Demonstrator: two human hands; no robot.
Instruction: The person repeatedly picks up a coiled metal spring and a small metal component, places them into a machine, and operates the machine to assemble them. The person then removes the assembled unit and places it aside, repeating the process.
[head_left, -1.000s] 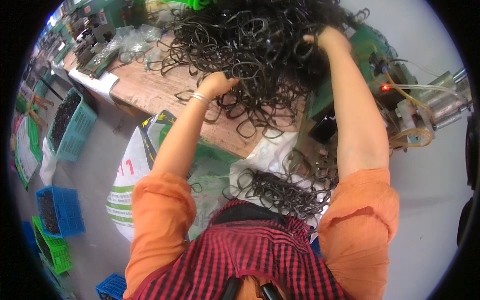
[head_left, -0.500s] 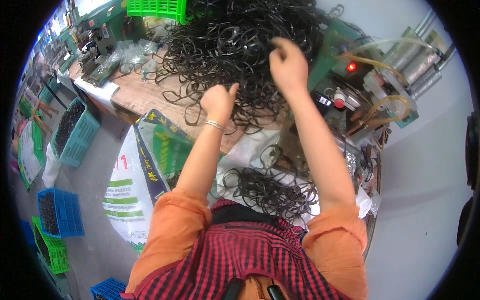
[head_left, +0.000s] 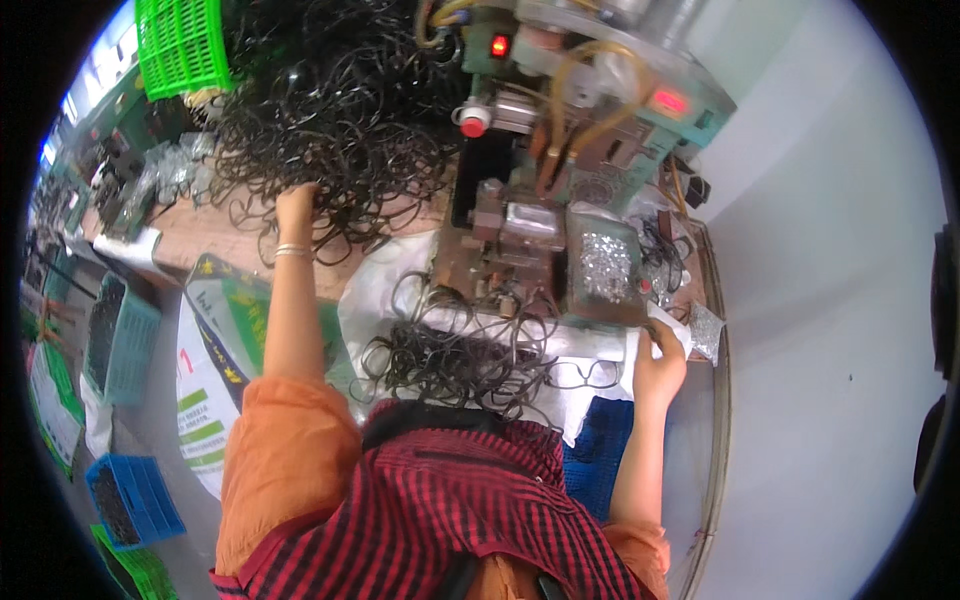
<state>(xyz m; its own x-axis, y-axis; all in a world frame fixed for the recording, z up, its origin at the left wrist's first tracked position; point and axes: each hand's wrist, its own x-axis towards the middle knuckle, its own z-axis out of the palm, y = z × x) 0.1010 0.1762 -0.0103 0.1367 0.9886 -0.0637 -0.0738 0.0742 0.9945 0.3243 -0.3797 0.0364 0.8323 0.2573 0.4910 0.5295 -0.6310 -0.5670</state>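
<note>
My left hand (head_left: 296, 215) is at the near edge of a big heap of thin black looped bands (head_left: 330, 130), its fingers curled together. What it grips there, if anything, is hidden among the bands. My right hand (head_left: 662, 368) is beside the near right corner of a shallow tray of small silvery metal pieces (head_left: 606, 265). Its thumb and fingers are bent towards each other by that corner; whatever is between them is too small to make out. A smaller tangle of black bands (head_left: 455, 365) lies close in front of me, on white sheeting.
A green bench press (head_left: 610, 150) with yellowish hoses and a red light stands beyond the tray. A green basket (head_left: 182, 45) is at the far left. A white-and-green sack (head_left: 205, 385) leans at the bench. Blue crates (head_left: 135, 500) stand on the floor; a wall rises at right.
My view has swung right. My right hand has left the heap of bands and come to the tray's near corner. My left hand stays by the heap, its thumb no longer sticking out.
</note>
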